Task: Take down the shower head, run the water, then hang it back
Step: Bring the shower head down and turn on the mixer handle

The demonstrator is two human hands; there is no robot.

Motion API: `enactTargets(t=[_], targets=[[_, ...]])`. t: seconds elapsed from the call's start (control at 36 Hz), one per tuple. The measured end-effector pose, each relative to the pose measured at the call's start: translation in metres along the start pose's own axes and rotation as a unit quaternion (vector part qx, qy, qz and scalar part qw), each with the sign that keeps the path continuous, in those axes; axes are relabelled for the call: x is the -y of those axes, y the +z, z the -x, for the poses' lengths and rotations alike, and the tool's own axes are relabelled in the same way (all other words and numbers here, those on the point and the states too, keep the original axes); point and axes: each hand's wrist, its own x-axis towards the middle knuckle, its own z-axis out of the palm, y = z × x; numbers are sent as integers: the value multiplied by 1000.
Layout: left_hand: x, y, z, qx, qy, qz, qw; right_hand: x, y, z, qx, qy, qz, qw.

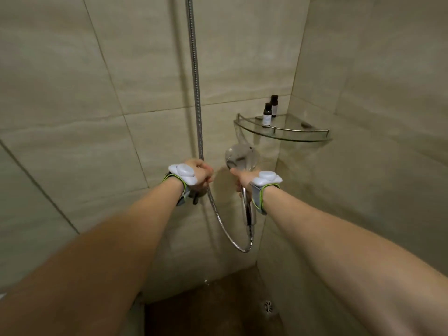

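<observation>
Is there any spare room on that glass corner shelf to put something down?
Yes. The glass shelf is bare to the right of the two small bottles, along its rail. The left end is crowded: the bottles stand there, and the shower head in the right hand sits just below.

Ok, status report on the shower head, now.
Right hand shut on shower head handle, head off the wall. Left hand shut on something at the hose. No spray visible.
</observation>
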Motion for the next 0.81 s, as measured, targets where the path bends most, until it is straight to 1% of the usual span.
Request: enactTargets(t=[0.06,0.11,0.17,0.19,0.25,0.31,0.36,0.39,0.44,0.47,0.5,0.53,0.58,0.64,0.69,0.72,0.78,0.81], targets=[[11,-2,-4,-3,-20,-15,1000,2,0,6,-11,2,29,1000],[21,-2,-11,4,-28,-30,999,5,2,11,3,12,29,1000],[32,-2,-21,14,-42,-72,996,2,2,4,2,9,59,998],[35,-2,-25,14,-52,-84,995,2,1,8,-5,4,65,998],[47,1,-35,5,-76,-92,993,-10,6,-7,9,19,68,997],[60,4,-48,-7,-87,-101,991,-24,15,-30,1,34,79,996],[72,7,-53,-6,-96,-118,988,-43,19,-53,-28,44,84,995],[79,8,-57,-4,-103,-129,986,-48,23,-58,-41,48,61,996],[89,9,-63,-6,-107,-155,982,-65,29,-86,-6,49,53,997],[93,9,-62,-6,-112,-172,979,-72,30,-94,0,50,69,996],[95,8,-62,-9,-114,-187,976,-69,29,-86,-22,57,87,994],[102,7,-65,-10,-117,-203,972,-70,32,-88,-30,67,73,995],[114,5,-74,-14,-121,-233,965,-69,33,-89,-11,61,63,996],[124,5,-78,-7,-127,-260,957,-50,34,-58,-3,74,77,994],[135,8,-92,6,-137,-282,949,-51,33,-63,-17,57,111,992],[135,9,-92,9,-137,-290,947,-51,36,-60,-17,57,105,993],[141,13,-105,12,-133,-303,944,-61,40,-76,-24,80,120,989],[141,13,-107,4,-130,-303,944,-64,41,-78,-45,79,110,990]])
